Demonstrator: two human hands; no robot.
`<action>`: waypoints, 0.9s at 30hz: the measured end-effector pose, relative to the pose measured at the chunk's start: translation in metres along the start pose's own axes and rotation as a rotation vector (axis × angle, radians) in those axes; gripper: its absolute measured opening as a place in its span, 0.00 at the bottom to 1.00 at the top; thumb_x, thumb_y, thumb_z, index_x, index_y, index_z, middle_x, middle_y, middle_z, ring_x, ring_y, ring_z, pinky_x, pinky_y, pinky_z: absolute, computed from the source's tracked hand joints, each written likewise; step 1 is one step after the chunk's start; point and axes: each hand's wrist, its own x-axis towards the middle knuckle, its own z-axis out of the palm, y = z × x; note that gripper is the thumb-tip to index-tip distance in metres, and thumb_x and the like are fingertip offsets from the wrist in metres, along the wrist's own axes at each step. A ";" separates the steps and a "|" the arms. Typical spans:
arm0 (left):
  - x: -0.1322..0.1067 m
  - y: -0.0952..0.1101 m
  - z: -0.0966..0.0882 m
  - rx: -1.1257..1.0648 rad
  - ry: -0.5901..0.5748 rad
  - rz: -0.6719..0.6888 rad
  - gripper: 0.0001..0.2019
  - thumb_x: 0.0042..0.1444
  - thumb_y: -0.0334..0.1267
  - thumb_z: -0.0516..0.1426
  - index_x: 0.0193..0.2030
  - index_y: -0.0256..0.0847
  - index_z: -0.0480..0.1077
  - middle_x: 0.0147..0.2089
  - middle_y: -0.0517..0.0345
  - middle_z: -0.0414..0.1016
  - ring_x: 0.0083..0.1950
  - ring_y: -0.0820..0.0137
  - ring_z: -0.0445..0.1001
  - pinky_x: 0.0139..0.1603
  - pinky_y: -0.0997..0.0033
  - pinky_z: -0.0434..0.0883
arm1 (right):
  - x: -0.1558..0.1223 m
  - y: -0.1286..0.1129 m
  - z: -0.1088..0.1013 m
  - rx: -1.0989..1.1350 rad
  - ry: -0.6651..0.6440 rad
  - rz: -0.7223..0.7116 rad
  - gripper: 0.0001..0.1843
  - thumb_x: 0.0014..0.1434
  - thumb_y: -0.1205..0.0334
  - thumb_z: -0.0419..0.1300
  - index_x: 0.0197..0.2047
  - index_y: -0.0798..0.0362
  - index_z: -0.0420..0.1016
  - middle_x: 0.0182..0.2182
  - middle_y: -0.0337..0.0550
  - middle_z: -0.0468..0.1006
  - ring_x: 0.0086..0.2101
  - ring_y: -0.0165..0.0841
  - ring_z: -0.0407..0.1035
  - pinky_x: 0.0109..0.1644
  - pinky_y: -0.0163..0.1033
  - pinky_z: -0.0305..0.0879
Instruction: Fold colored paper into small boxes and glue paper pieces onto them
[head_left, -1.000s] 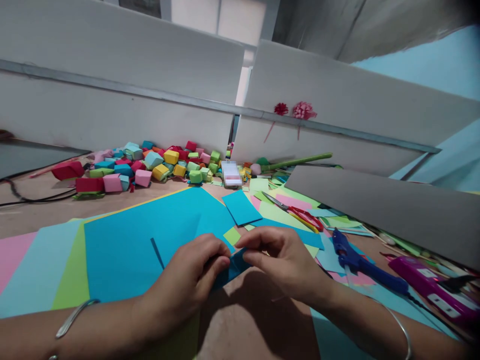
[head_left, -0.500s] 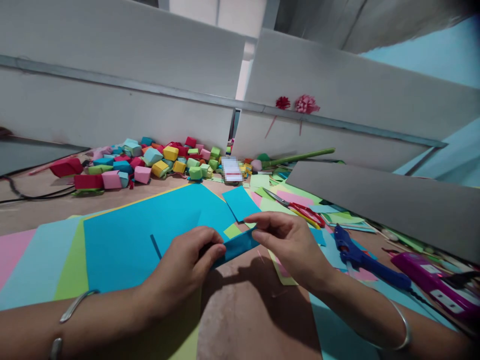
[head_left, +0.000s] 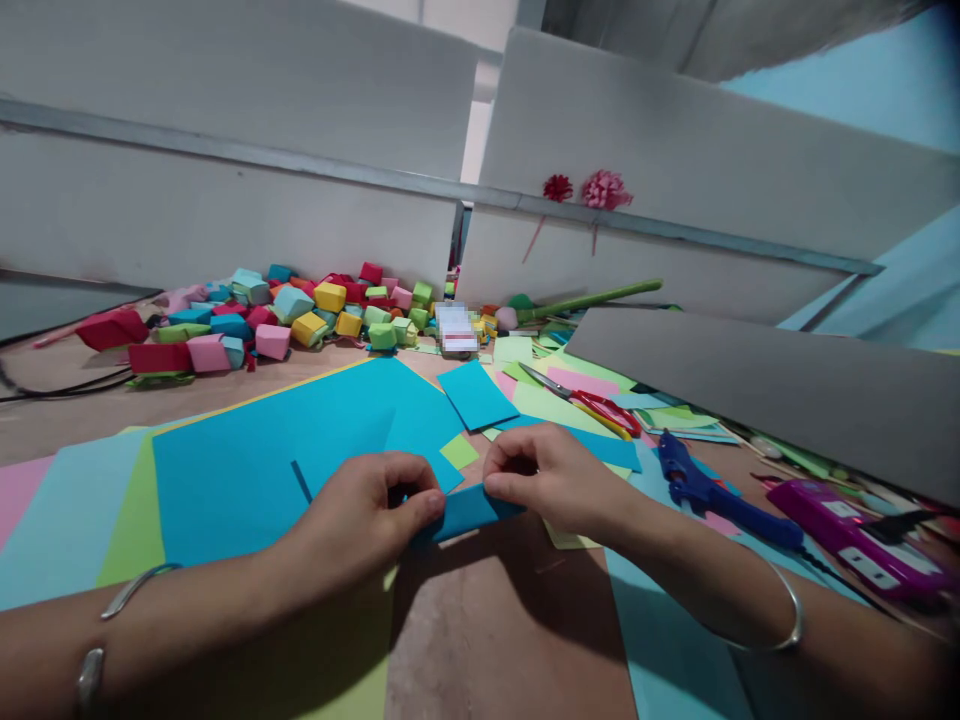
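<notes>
Between my two hands a blue paper strip (head_left: 474, 511), seemingly folded, is held above the table's front middle. My left hand (head_left: 386, 500) pinches its left end between thumb and fingers. With thumb and forefinger, my right hand (head_left: 544, 475) grips the upper edge toward the right end. Large blue paper sheets (head_left: 240, 470) lie under and beside my left hand. Just beyond my hands rest a small blue paper square (head_left: 477, 394) and a little light green paper piece (head_left: 459, 452).
Many coloured paper blocks (head_left: 291, 303) are heaped at the back left near a phone (head_left: 457, 330). To the right lie red-handled scissors (head_left: 592, 402), a blue glue gun (head_left: 724, 505) and a purple power strip (head_left: 859, 535). A grey board (head_left: 750, 375) slants behind them.
My right hand has shifted its grip from the strip's right end to its upper edge, so the end shows past my fingers. The strip sits slightly lower and flatter. The view has tilted slightly.
</notes>
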 end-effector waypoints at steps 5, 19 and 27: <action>0.002 -0.002 -0.002 0.120 -0.076 0.016 0.09 0.55 0.37 0.52 0.31 0.41 0.73 0.33 0.58 0.75 0.38 0.65 0.71 0.39 0.68 0.64 | 0.000 -0.002 0.005 -0.101 -0.037 0.035 0.06 0.46 0.74 0.59 0.22 0.56 0.74 0.20 0.35 0.71 0.25 0.26 0.64 0.28 0.32 0.55; -0.009 -0.013 0.009 0.674 -0.024 0.285 0.12 0.59 0.36 0.52 0.29 0.43 0.75 0.29 0.54 0.65 0.35 0.64 0.62 0.31 0.65 0.54 | 0.002 0.008 0.020 -0.315 0.000 -0.098 0.06 0.51 0.75 0.60 0.28 0.55 0.74 0.27 0.39 0.71 0.29 0.29 0.63 0.31 0.34 0.52; -0.005 -0.005 0.009 0.771 -0.133 0.398 0.08 0.56 0.30 0.53 0.32 0.40 0.73 0.32 0.55 0.69 0.35 0.66 0.64 0.35 0.65 0.60 | -0.022 0.006 0.044 -1.073 0.025 -0.648 0.10 0.60 0.70 0.55 0.30 0.56 0.77 0.30 0.48 0.73 0.34 0.41 0.62 0.38 0.46 0.57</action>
